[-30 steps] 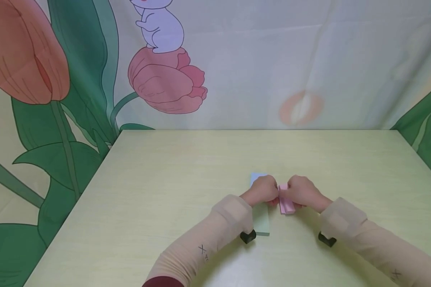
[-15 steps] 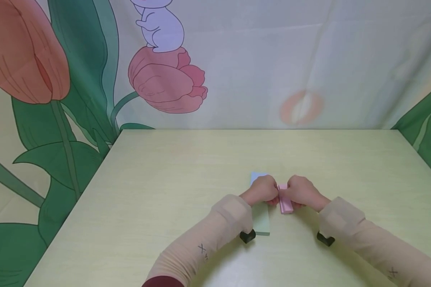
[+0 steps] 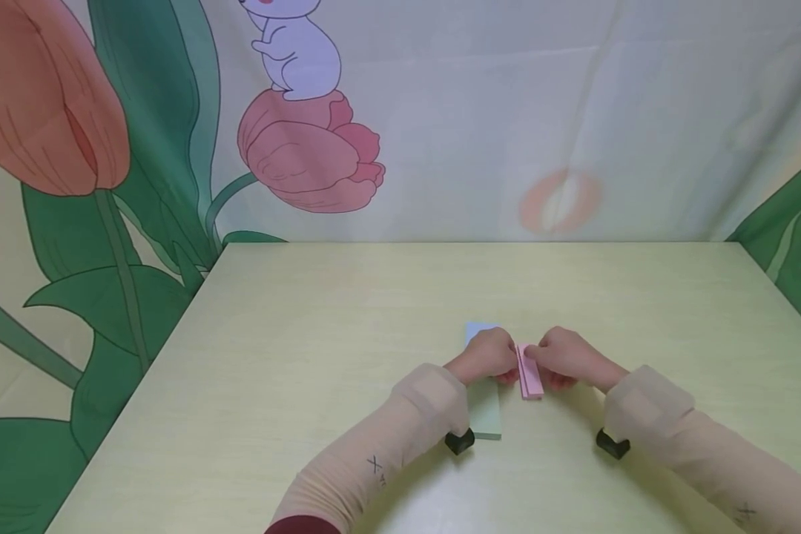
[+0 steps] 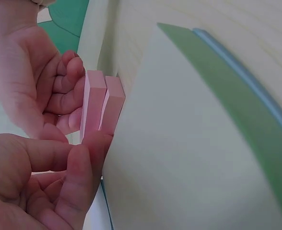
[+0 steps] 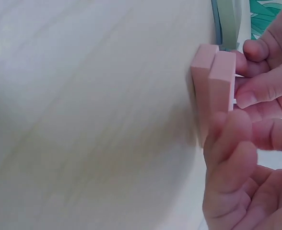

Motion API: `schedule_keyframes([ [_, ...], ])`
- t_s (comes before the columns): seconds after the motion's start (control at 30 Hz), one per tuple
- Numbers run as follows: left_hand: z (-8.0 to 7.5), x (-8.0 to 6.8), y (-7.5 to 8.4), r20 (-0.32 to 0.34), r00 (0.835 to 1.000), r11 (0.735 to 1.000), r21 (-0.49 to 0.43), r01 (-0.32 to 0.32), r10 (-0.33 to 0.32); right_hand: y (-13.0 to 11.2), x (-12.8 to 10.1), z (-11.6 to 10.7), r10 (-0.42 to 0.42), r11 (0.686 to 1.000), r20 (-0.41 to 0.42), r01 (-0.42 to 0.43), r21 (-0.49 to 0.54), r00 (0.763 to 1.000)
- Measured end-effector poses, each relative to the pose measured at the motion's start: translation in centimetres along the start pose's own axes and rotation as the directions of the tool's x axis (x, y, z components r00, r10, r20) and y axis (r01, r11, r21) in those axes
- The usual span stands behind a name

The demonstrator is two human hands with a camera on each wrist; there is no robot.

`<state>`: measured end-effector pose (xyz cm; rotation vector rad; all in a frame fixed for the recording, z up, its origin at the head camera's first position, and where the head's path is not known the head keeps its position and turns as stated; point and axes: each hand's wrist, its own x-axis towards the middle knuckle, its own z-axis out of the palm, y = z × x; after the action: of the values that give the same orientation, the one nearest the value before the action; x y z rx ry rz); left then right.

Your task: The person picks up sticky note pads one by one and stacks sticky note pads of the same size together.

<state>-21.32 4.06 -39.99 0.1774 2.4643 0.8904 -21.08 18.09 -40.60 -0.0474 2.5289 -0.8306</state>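
Two narrow pink pads, like slim stacks of sticky notes, stand face to face between the hands. In the left wrist view their ends show as two thick slabs side by side, with a thin seam. My left hand pinches them from the left with thumb and fingers. From the right, my right hand lays its thumb on top, and its fingertips press the outer side. Fingers hide the far part of the pads. Under the left wrist lies a pale green pad, with a blue pad showing behind it.
The pale wooden table extends around the hands. A curtain printed with flowers and a rabbit hangs behind its far edge. Black wrist cameras hang under the left and right sleeves.
The pink pads looked wider and stepped; now they sit closer together as a narrower bundle. My right hand pushed in a little, then drew slightly right. The left hand has hardly moved.
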Motion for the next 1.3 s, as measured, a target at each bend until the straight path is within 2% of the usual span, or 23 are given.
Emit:
schedule_keyframes([
  [0.43, 0.02, -0.12, -0.02, -0.003, 0.999, 0.999, 0.027, -0.038, 0.038, -0.32, -0.24, 0.19, 0.017, 0.998, 0.029, -0.019, 0.067, 0.999],
  [0.97, 0.08, 0.02, 0.11, 0.006, 1.0, 1.0, 0.005, -0.003, 0.003, -0.42, -0.29, 0.41, 0.018, 0.998, 0.039, -0.02, 0.053, 0.999],
  [1.3, 0.43, 0.64, 0.07, -0.004, 1.0, 0.998, 0.067, 0.002, -0.002, -0.68, -0.35, 0.33, 0.002, 0.998, 0.031, -0.004, 0.058, 1.0],
])
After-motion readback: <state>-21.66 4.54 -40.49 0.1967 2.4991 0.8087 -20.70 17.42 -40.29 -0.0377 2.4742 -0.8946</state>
